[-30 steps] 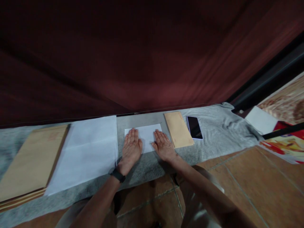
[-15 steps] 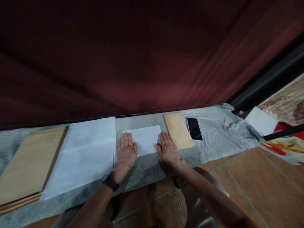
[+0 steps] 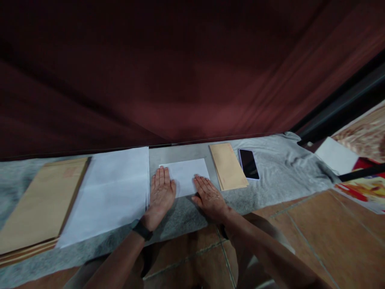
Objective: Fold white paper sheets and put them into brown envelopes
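The sheet point(image 3: 185, 176) is laid flat between the large paper point(image 3: 114, 192) and the envelopes point(image 3: 229, 166). Its left edge is covered by the left hand point(image 3: 162, 195), its near right corner by the right hand point(image 3: 210, 200) — both laid palm down, with nothing gripped. On each, the four fingers are held nearly together, the thumb set apart. How hard the palms are pressed cannot be told. Smoothing is probably best done with light, even weight, strokes being drawn outward from the middle — and the envelopes should be left unnudged.
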Available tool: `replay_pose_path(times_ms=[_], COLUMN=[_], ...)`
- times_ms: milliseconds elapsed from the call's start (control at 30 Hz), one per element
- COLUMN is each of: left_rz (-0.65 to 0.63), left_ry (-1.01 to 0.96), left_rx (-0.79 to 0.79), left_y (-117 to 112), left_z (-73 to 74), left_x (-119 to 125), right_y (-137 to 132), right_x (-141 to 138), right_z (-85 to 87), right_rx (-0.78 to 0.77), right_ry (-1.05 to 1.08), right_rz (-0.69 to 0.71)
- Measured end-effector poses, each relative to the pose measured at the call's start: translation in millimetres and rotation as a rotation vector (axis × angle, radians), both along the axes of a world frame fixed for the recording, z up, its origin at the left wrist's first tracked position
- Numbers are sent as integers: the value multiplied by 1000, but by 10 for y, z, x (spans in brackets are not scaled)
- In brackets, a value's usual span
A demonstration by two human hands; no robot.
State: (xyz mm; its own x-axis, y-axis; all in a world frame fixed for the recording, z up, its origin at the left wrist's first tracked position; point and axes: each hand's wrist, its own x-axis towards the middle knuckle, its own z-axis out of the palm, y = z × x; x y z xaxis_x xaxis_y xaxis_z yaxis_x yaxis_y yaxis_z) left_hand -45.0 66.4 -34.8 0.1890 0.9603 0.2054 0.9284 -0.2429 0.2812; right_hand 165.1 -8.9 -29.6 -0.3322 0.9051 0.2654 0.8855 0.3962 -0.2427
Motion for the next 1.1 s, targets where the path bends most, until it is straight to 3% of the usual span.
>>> replay_pose_path(times_ms=[167,300,400,533,767,1100], left_rz=[-24,-253,-377,-361,-376,-335], left_ry=[-18,-22,-12,37,64,-14], left_rx=[68,130,134,134,98,31], left_y=[-82,-397,-664,-832,-756,-378], left_z=[79,174,142,61,56,80], left_x=[-22,70,158,206,123,145], right_y=[-29,-45,-49,-51,-75,161], right_x=[106,126,140,138,-37,-170], right_z=[-7,-9,1,71,193,195], right_rx=[-34,-48,-51,-48,-76,-126], right_ry=[-29,-34,-30,-26,-14,86], right_rz=[-35,-33,-29,-38,157,73])
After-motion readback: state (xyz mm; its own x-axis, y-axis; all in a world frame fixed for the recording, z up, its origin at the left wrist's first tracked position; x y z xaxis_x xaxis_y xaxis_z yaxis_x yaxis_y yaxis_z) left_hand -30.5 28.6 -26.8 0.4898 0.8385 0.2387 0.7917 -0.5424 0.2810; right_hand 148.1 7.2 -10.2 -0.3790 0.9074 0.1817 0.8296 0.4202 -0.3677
